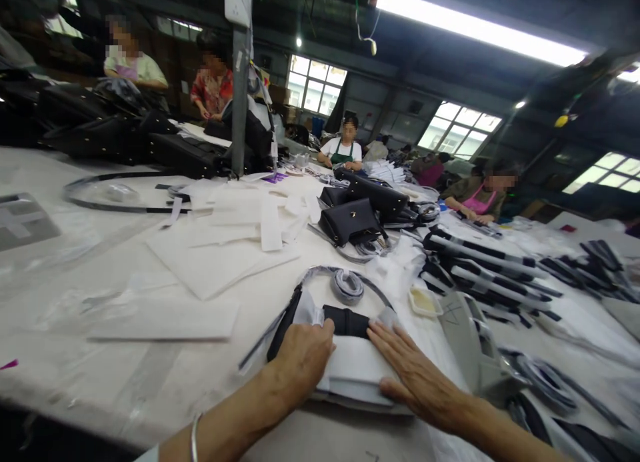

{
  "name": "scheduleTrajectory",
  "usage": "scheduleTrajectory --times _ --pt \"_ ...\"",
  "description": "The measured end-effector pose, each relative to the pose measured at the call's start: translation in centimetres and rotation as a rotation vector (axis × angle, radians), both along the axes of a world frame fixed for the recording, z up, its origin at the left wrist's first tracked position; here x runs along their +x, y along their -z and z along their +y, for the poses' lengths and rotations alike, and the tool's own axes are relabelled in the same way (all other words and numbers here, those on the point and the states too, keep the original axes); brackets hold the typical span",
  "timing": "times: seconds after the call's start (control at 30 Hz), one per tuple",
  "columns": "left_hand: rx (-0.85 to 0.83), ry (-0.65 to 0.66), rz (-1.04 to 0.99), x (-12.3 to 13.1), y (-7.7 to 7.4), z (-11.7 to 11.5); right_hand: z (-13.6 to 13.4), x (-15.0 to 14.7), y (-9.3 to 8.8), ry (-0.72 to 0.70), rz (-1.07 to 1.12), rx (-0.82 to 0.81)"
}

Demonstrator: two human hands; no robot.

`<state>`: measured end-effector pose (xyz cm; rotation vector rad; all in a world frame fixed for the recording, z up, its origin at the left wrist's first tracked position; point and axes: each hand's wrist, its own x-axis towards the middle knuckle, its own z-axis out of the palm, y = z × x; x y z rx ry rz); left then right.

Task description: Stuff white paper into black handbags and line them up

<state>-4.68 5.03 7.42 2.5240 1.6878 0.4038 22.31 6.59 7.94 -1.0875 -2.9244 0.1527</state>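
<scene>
In front of me at the table's near edge lies a black handbag [346, 321], partly covered by white foam sheet [357, 359]. My left hand [306, 352] is closed at the bag's left side, its fingers curled on the white wrapping; what is pinched there is hidden. Flat on the right side of the bag and sheet rests my right hand [407, 365], fingers stretched out. Behind the bag, a wrapped strap coil [347, 286] sits inside the loop of a longer strap [373, 285].
A tape dispenser [467, 339] and a small tray [425, 302] stand to the right. Beyond them are black wrapped strips [490, 269]. White sheets [165, 319] lie left, finished black bags [350, 221] further back. A metal post [241, 102] rises from the table; several co-workers sit around.
</scene>
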Motion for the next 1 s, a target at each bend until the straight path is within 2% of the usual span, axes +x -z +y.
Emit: scheduleTrajectory --times 0.13,0.2,0.27,0.4,0.53,0.63,0.73,0.9,1.0 --pt "0.074 0.008 0.035 0.4 1.8 0.4 -1.0 1.2 3.8 0.075 0.084 0.151" --pt "0.163 0.027 0.033 0.2 2.3 0.0 -1.2 1.1 4.7 0.087 0.143 0.218" --pt "0.247 0.036 0.025 -0.1 2.2 -0.3 -1.2 0.8 4.4 0.081 0.158 0.235" --pt "0.356 0.015 0.026 -0.4 1.5 -0.5 -2.0 -0.3 2.1 0.071 0.109 0.206" --pt "0.380 0.022 0.046 -0.5 1.5 -0.4 -3.2 -1.9 0.5 -0.006 0.089 0.109" --pt "0.376 0.038 0.052 -0.6 1.7 -0.3 -3.2 -1.9 0.0 -0.009 0.056 0.007" --pt "0.373 0.062 0.044 -0.6 1.8 -0.2 -2.5 -0.7 0.4 -0.011 0.038 -0.024" --pt "0.372 0.070 0.066 -0.6 1.6 -0.1 -1.8 0.4 3.0 -0.017 0.108 0.095" --pt "0.350 0.061 0.088 -0.6 1.4 -0.1 -1.8 0.4 3.1 -0.014 0.140 0.093"
